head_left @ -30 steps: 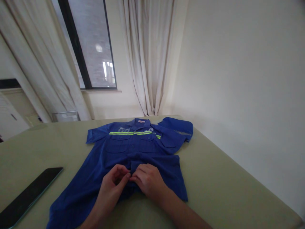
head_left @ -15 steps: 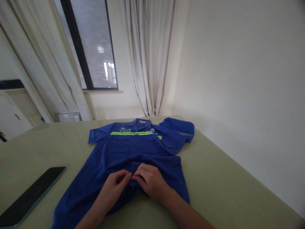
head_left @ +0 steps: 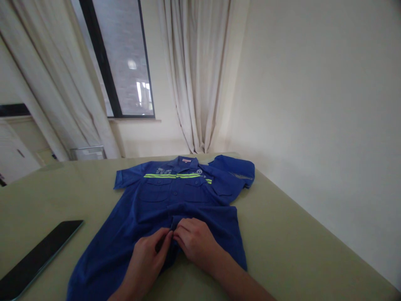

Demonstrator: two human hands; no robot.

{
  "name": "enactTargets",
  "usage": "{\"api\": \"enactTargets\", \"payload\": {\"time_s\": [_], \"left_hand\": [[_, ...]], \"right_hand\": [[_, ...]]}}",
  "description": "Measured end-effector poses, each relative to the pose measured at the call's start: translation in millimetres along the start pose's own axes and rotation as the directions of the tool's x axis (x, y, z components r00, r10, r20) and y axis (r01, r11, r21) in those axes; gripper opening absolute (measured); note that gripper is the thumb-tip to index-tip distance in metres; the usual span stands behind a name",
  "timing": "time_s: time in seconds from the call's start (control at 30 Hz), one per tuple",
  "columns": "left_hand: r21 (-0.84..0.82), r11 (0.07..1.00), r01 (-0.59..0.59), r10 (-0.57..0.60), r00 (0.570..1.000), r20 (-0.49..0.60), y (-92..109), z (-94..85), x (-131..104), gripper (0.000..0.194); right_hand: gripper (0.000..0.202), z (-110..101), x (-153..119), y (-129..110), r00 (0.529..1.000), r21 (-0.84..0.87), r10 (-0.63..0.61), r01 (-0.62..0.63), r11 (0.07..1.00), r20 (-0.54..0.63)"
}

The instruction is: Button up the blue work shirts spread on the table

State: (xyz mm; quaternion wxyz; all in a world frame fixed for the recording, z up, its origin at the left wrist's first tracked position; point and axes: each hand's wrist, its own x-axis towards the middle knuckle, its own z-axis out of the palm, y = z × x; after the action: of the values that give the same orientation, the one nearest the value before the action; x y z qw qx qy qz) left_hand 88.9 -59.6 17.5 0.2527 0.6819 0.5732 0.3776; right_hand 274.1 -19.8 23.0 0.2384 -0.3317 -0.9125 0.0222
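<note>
A blue short-sleeved work shirt point(head_left: 115, 234) lies front up on the table, its collar toward the window and a yellow-green reflective stripe across the chest. My left hand point(head_left: 148, 255) pinches the shirt's front edge near the hem between thumb and forefinger. Right beside it, my right hand point(head_left: 194, 240) grips the same front edge with bent fingers. The fingertips of both hands almost meet, and the cloth bunches up between them. Whether a button sits under the fingers is hidden. Buttons and two chest pockets show higher on the shirt.
The pale green table point(head_left: 291, 246) runs up to a white wall point(head_left: 319, 117) on the right. A long dark flat panel point(head_left: 40, 257) lies at the left. At the shirt's far right is more folded blue cloth point(head_left: 238, 165). Beyond are curtains point(head_left: 197, 75) and a window point(head_left: 125, 58).
My left hand has turned a little more upright, and its fingertips have shifted slightly at the shirt edge. My right hand stays at nearly the same spot. Both keep their hold.
</note>
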Motion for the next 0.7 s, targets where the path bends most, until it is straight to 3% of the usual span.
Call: {"api": "enactTargets", "payload": {"time_s": [0.4,0.6,0.7], "left_hand": [[-0.012,1.000,0.014,-0.014,1.000,-0.006,-5.4,3.3,-4.6,0.028],[-0.075,0.996,0.047,-0.045,0.999,0.019,1.0,4.2,-5.2,0.031],[-0.183,0.977,0.110,-0.095,0.992,0.085,6.3,-2.1,-2.0,0.038]], "right_hand": [[0.016,2.0,-1.6,-6.2,1.000,-0.040,0.011,-0.011,0.999,-0.009],[0.012,0.9,-0.9,-1.8,0.990,0.198,0.137,-0.138,0.970,0.022],[0.016,-5.9,0.5,0.4,0.984,0.285,0.179,-0.164,0.944,-0.027]]}}
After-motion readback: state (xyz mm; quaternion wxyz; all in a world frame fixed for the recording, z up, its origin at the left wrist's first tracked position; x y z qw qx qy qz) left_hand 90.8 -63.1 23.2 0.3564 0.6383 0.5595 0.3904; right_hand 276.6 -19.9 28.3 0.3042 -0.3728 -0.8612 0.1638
